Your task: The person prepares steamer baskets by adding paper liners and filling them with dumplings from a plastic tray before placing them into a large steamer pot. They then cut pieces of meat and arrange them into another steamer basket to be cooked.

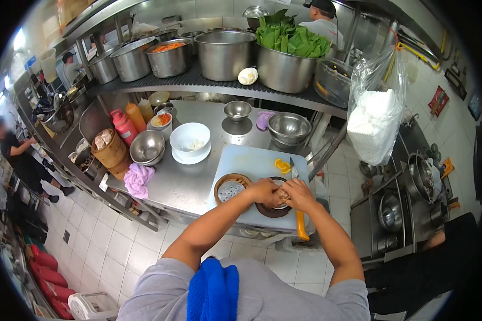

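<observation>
My left hand (266, 193) and my right hand (299, 193) meet over a dark round bowl (273, 211) on the light-blue cutting board (241, 157). The fingers of both are closed round a brownish piece of food (282, 196), whose exact kind I cannot make out. Left of the bowl lies a small round bamboo steamer (217, 192) with a perforated metal disc (231, 190) inside. A knife with an orange handle (301, 224) lies at the board's right side, partly under my right forearm. Orange slices (282, 166) rest beside its blade.
Behind the board stand a white bowl (190, 137), steel bowls (147, 147) and a colander (289, 128). A pink cloth (138, 180) hangs at the counter's left edge. Large pots (225, 56) line the shelf above; a plastic bag (377, 107) hangs right. Another person's dark sleeve (431, 267) is close by.
</observation>
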### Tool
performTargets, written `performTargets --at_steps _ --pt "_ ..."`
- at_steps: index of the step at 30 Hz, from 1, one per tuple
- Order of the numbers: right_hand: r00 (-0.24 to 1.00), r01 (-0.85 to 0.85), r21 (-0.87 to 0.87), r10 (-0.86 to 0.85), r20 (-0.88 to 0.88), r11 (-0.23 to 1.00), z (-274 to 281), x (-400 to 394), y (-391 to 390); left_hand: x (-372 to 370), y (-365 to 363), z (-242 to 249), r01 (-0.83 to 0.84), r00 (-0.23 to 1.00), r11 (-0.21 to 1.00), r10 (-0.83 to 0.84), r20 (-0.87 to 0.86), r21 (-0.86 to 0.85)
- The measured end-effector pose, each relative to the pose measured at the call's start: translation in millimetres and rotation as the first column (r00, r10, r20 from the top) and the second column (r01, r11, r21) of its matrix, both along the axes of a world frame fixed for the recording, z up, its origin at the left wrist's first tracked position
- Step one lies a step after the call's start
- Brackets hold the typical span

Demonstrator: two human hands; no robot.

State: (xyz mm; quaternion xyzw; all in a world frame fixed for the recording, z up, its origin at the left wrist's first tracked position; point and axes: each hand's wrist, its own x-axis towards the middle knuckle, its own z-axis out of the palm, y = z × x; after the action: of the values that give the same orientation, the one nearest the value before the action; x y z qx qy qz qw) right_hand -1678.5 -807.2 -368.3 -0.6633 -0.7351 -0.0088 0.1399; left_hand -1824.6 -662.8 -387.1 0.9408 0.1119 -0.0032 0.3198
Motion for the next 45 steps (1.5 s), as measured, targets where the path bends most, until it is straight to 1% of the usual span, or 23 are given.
performTargets --at_steps 3,4,6,9,12,13,15,16,18,19,21,22,25,27,28,30,31,33,36,37,40,43,45 --pt "0.998 -0.047 0.142 0.040 0.053 0.989 13 2 0 6 -8 -8 -0.129 0.983 0.990 0.122 0.136 0.048" --pt "0.998 -0.035 0.145 0.026 0.064 0.989 15 2 -1 6 -10 -3 -0.137 0.983 0.988 0.145 0.114 -0.075" --pt "0.996 -0.012 0.156 -0.002 0.088 0.988 19 -1 -1 7 -11 8 -0.155 0.981 0.938 0.183 0.066 -0.311" --pt "0.980 0.174 0.292 -0.194 0.040 0.941 25 -17 -8 13 -6 -8 -0.187 0.960 0.959 0.224 0.168 -0.212" --pt "0.900 0.436 0.450 -0.368 -0.235 0.779 19 -23 -12 9 -3 -6 -0.231 0.940 0.923 0.293 0.175 -0.307" --pt "0.826 0.532 0.293 -0.411 -0.386 0.794 11 -22 -13 9 -3 -9 -0.256 0.927 0.899 0.333 0.174 -0.356" --pt "0.593 0.617 -0.065 -0.517 -0.617 0.785 -5 -18 -13 10 -1 -15 -0.303 0.897 0.838 0.412 0.162 -0.454" --pt "0.501 0.561 -0.199 -0.520 -0.691 0.804 -1 -24 -12 10 -2 -11 -0.287 0.892 0.803 0.423 0.161 -0.521" --pt "0.284 0.384 -0.430 -0.548 -0.787 0.817 11 -43 -10 8 -7 4 -0.250 0.883 0.718 0.444 0.151 -0.649" --pt "0.380 0.445 -0.351 -0.529 -0.758 0.824 4 -44 -8 8 -6 11 -0.220 0.904 0.685 0.411 0.119 -0.695" --pt "0.512 0.468 -0.127 -0.386 -0.767 0.874 -21 -32 0 5 0 22 -0.165 0.938 0.605 0.340 0.065 -0.779" --pt "0.578 0.465 -0.011 -0.313 -0.754 0.885 -22 -31 2 5 0 22 -0.177 0.930 0.597 0.361 0.065 -0.782" --pt "0.468 0.465 -0.109 -0.348 -0.812 0.879 -16 -27 4 5 3 17 -0.211 0.905 0.593 0.418 0.073 -0.777" --pt "0.602 0.454 -0.083 -0.374 -0.705 0.887 -2 -28 -1 2 6 13 -0.236 0.889 0.616 0.449 0.089 -0.751" --pt "0.662 0.447 -0.072 -0.384 -0.644 0.892 2 -29 -3 1 11 8 -0.264 0.884 0.653 0.458 0.093 -0.710" --pt "0.874 0.372 0.080 -0.320 -0.365 0.925 -2 -29 -7 -1 19 -1 -0.319 0.875 0.717 0.475 0.099 -0.619" --pt "0.937 0.315 0.144 -0.284 -0.202 0.938 -3 -30 -9 -3 19 -4 -0.354 0.872 0.745 0.481 0.089 -0.565" --pt "0.954 0.287 0.048 -0.282 -0.098 0.957 0 -32 -8 -4 20 -6 -0.414 0.866 0.794 0.494 0.076 -0.446" --pt "0.962 0.269 -0.036 -0.268 0.048 0.962 6 -31 -1 -3 20 -12 -0.397 0.894 0.823 0.448 0.034 -0.405" --pt "0.961 0.267 -0.055 -0.261 0.093 0.962 7 -30 3 -3 18 -10 -0.412 0.892 0.836 0.452 0.028 -0.362" --pt "0.956 0.290 -0.176 -0.276 0.101 0.941 12 -27 14 0 14 -8 -0.439 0.888 0.863 0.460 0.029 -0.252" --pt "0.829 0.559 -0.266 -0.532 0.171 0.786 11 -26 29 2 11 -11 -0.428 0.897 0.888 0.440 0.043 -0.168" --pt "0.803 0.590 -0.306 -0.582 0.129 0.747 19 -23 29 4 9 -9 -0.405 0.912 0.911 0.408 0.034 -0.074"
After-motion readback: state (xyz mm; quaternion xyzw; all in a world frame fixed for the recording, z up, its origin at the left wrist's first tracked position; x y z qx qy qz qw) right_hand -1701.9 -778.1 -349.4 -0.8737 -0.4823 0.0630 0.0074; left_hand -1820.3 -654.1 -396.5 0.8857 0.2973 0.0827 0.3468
